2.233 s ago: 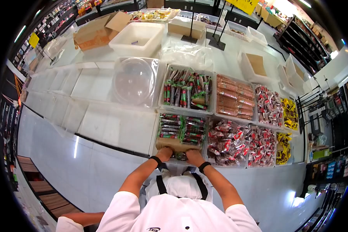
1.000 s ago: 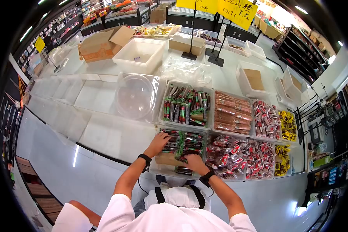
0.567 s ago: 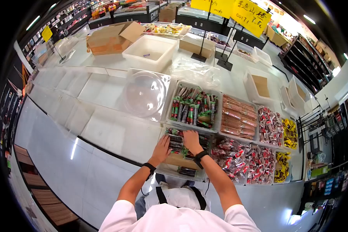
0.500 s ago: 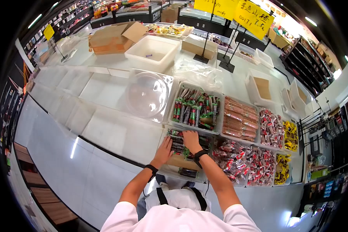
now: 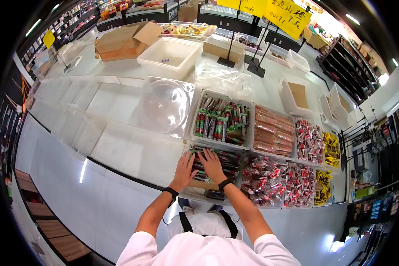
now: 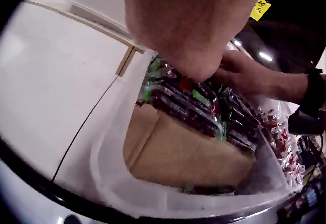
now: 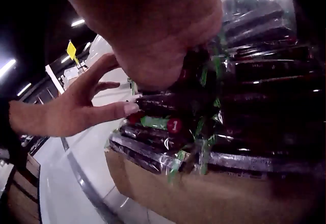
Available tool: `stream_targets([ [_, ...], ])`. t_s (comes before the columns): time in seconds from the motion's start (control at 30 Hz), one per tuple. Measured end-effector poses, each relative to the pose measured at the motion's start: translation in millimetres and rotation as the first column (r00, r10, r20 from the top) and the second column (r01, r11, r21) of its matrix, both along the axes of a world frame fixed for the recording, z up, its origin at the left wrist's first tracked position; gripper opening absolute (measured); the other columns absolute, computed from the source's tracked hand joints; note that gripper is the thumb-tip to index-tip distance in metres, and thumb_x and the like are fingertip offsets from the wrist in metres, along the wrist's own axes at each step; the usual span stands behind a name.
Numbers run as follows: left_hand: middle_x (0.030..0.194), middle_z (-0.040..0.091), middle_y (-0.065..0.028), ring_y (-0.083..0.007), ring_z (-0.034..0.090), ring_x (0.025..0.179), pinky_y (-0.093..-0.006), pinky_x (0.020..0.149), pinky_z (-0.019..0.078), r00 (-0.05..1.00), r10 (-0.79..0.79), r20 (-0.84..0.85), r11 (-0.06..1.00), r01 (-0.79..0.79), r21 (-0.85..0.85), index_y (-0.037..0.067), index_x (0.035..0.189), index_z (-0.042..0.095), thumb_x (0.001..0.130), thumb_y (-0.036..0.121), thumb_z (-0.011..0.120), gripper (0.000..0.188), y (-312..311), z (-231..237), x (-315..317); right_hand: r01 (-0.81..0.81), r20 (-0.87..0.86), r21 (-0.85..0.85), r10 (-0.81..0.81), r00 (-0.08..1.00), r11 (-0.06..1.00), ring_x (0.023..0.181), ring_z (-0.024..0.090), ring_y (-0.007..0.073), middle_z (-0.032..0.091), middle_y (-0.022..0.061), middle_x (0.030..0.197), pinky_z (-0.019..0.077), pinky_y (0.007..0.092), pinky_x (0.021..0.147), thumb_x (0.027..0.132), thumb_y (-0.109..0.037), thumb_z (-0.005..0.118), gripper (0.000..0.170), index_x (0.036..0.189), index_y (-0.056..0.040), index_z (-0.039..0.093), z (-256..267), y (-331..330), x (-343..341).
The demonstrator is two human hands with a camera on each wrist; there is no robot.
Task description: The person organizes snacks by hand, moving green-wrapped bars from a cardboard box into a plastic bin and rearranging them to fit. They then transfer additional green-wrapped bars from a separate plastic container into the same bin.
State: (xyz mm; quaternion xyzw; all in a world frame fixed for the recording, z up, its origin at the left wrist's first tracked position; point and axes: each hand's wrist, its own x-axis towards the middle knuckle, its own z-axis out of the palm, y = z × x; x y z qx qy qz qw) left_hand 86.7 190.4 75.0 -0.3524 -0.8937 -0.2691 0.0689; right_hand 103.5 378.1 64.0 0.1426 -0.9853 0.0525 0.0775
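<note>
Right grip [image 5: 212, 166] is now sitting closer in beside left grip [image 5: 184, 170]; half a second ago it was lying farther over to the right, its fingers less spread. Both grips are now stretching out, fingers mostly straight and slightly spread, neither one pinching anything that I can see. The dark wrapped packets [image 6: 181, 104] are lying under and between the grips, and running on to the right of the right one, in a clear bin [image 6: 109, 168]. From the change I'm judging the work to be moving from placing toward patting the layer flat and lining it up; how hard the palms are pressing, I cannot tell. Brown cardboard [image 6: 188, 150] is showing on the wearer's side of the grips, a few more packets [image 5: 215, 194] lying beyond it, still lower. Similar packets are filling a far bin [image 5: 221, 117] just ahead of the grips; red-and-white packets [image 5: 262, 177] are lying to their right, and white table [image 5: 133, 148] is stretching off to their left.
</note>
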Motion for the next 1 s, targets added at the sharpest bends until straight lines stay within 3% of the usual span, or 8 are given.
stream_targets([
  [0.27, 0.151, 0.021, -0.0173, -0.0371, 0.018, 0.139, -0.0520, 0.111, 0.0203, 1.000, -0.022, 0.008, 0.983, 0.023, -0.183, 0.002, 0.144, 0.025, 0.083, 0.037, 0.063, 0.080, 9.3, -9.5, -4.5, 0.093, -0.001, -0.121, -0.094, 0.996, 0.988, 0.134, 0.032, 0.0314, 0.036, 0.0149, 0.144, 0.0257, 0.0451, 0.111, 0.085, -0.019, 0.064, 0.064, 0.141, -0.0120, 0.036, 0.6, 2.2, 6.0],
  [0.43, 0.153, 0.018, -0.0157, -0.0352, 0.013, 0.142, -0.0568, 0.111, 0.0143, 0.967, -0.256, 0.007, 0.904, 0.242, -0.353, 0.004, 0.145, 0.026, 0.074, 0.050, 0.067, 0.094, 1.4, 5.2, 8.8, 0.109, 0.029, -0.088, -0.106, 0.994, 0.990, 0.135, 0.031, 0.0308, 0.034, 0.0137, 0.145, 0.0259, 0.0457, 0.111, 0.084, -0.026, 0.066, 0.066, 0.140, -0.0112, 0.036, 1.8, 13.2, 12.2],
  [0.53, 0.153, 0.018, -0.0158, -0.0361, 0.011, 0.142, -0.0576, 0.111, 0.0129, 0.982, -0.189, 0.004, 0.912, 0.177, -0.369, 0.004, 0.145, 0.025, 0.076, 0.048, 0.065, 0.091, 1.1, -22.3, 7.8, 0.112, 0.070, -0.175, -0.101, 0.992, 0.978, 0.135, 0.031, 0.0310, 0.034, 0.0137, 0.146, 0.0257, 0.0458, 0.111, 0.085, -0.029, 0.065, 0.065, 0.140, -0.0111, 0.036, 4.1, 13.8, 11.3],
  [0.77, 0.153, 0.016, -0.0151, -0.0360, 0.008, 0.143, -0.0597, 0.111, 0.0104, 0.996, -0.079, -0.047, 0.927, 0.056, -0.370, 0.005, 0.147, 0.021, 0.078, 0.045, 0.064, 0.090, 12.8, -16.3, 15.0, 0.121, 0.016, -0.174, -0.120, 0.993, 0.977, 0.136, 0.029, 0.0309, 0.032, 0.0141, 0.147, 0.0247, 0.0454, 0.112, 0.086, -0.029, 0.065, 0.063, 0.139, -0.0102, 0.038, 6.7, 11.1, 20.3],
  [0.87, 0.154, 0.014, -0.0146, -0.0360, 0.007, 0.143, -0.0602, 0.111, 0.0095, 0.999, -0.050, -0.009, 0.912, 0.042, -0.408, 0.006, 0.147, 0.020, 0.079, 0.046, 0.063, 0.090, 15.3, -20.4, 11.6, 0.067, -0.098, -0.192, -0.087, 0.991, 0.979, 0.128, 0.039, 0.0316, 0.043, 0.0139, 0.137, 0.0343, 0.0433, 0.106, 0.086, -0.025, 0.064, 0.051, 0.130, -0.0070, 0.047, 16.2, 17.2, 38.9],
  [0.93, 0.154, 0.014, -0.0143, -0.0362, 0.007, 0.143, -0.0600, 0.111, 0.0090, 0.997, -0.078, 0.002, 0.910, 0.072, -0.408, 0.006, 0.147, 0.020, 0.077, 0.047, 0.065, 0.093, 12.6, -16.3, 10.9, 0.002, -0.043, -0.370, -0.019, 0.999, 0.929, 0.114, 0.049, 0.0308, 0.053, 0.0122, 0.121, 0.0438, 0.0407, 0.093, 0.083, -0.019, 0.064, 0.035, 0.113, -0.0040, 0.055, 10.1, 23.6, 55.8],
  [0.97, 0.154, 0.014, -0.0143, -0.0362, 0.007, 0.143, -0.0600, 0.111, 0.0090, 0.997, -0.074, 0.000, 0.912, 0.068, -0.405, 0.006, 0.147, 0.020, 0.077, 0.047, 0.065, 0.093, 11.9, -13.2, 10.0, -0.049, -0.131, -0.376, -0.001, 0.991, 0.925, 0.098, 0.056, 0.0296, 0.058, 0.0097, 0.103, 0.0483, 0.0390, 0.081, 0.082, -0.015, 0.063, 0.020, 0.098, -0.0040, 0.058, 15.4, 25.1, 66.0],
  [1.0, 0.154, 0.013, -0.0142, -0.0359, 0.007, 0.143, -0.0599, 0.111, 0.0088, 0.995, -0.096, 0.001, 0.920, 0.089, -0.383, 0.006, 0.147, 0.020, 0.077, 0.048, 0.066, 0.094, 9.8, -10.5, 10.6, -0.052, -0.130, -0.375, 0.002, 0.991, 0.925, 0.098, 0.056, 0.0296, 0.058, 0.0097, 0.103, 0.0483, 0.0390, 0.081, 0.082, -0.015, 0.063, 0.020, 0.098, -0.0040, 0.058, 10.5, 29.5, 75.5],
])
